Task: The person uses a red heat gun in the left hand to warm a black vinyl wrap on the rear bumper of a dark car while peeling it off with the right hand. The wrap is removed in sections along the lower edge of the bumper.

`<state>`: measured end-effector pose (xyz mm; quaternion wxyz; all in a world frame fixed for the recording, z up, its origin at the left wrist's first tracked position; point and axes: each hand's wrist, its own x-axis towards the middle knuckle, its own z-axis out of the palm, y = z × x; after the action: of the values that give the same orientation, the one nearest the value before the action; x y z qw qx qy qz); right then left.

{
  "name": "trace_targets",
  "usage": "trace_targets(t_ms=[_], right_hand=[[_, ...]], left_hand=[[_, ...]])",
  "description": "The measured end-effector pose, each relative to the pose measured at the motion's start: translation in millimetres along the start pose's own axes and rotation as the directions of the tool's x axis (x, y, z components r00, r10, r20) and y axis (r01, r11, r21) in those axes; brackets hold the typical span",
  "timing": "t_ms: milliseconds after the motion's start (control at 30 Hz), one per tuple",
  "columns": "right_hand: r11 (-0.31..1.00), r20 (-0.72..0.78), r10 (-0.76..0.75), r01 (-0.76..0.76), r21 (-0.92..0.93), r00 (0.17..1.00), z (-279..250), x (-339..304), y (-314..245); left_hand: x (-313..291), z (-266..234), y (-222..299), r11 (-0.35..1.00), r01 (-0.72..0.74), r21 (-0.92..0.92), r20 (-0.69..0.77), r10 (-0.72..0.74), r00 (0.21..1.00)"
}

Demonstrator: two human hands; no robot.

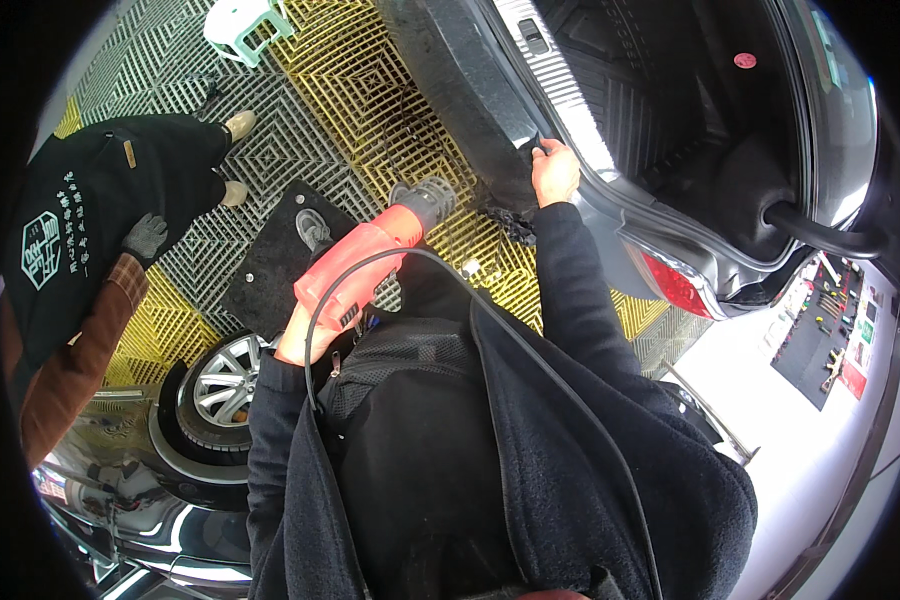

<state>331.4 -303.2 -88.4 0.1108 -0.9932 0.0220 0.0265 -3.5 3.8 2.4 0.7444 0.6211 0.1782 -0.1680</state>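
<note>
The person's left hand is wrapped around the rear of a red, barrel-shaped handheld tool with a black ribbed nozzle and a black cord that loops back across the dark coat; most of the fingers are hidden behind the housing. The right hand is farther forward on a straightened arm, thumb and fingers pinched together on a small, dark, flexible flap at the outer edge of a dark rear bumper, just below the open boot of a grey car; whether the flap is film or trim cannot be told. The relation that matters is between nozzle and flap: the tool's long axis slants from the left hand forward and to the right, so its nozzle end faces the bumper and lies to the left of the right hand, a little nearer the wearer's body. The right hand is plainly the nearer one to the flap, while the left is well back at the opposite end of the tool. The nozzle looks apart from the flap and close to the bumper in this view, though its height relative to the bumper cannot be judged.
</note>
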Motion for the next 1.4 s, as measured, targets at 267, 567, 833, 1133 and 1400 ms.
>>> trace_targets(t_ms=[267, 567, 833, 1133, 1400], right_hand=[[0.978, -0.183, 0.041, -0.001, 0.210, 0.982, 20.0, -1.5, 2.7], [0.990, -0.017, 0.089, -0.086, 0.112, 0.996, 6.3, 3.2, 0.3], [0.965, 0.041, 0.152, -0.157, 0.208, 0.988, 4.3, 4.5, 2.2], [0.963, 0.021, 0.104, -0.106, 0.247, 0.994, 2.5, -3.8, 3.5], [0.963, -0.022, 0.014, -0.007, 0.270, 1.000, 3.5, -10.1, 8.5]], left_hand=[[-4.9, 0.0, -0.7, 0.996, 0.037, -0.086, -0.029, -0.040, 0.999], [-3.9, 0.2, 0.5, 0.994, 0.010, -0.109, 0.006, -0.009, 1.000], [-6.2, 0.5, -2.7, 0.992, 0.007, -0.128, 0.013, -0.005, 1.000], [-5.4, -1.6, -15.5, 0.986, 0.017, -0.165, 0.018, -0.015, 1.000], [-5.3, -2.2, -11.6, 1.000, -0.014, -0.011, -0.005, 0.014, 1.000]])
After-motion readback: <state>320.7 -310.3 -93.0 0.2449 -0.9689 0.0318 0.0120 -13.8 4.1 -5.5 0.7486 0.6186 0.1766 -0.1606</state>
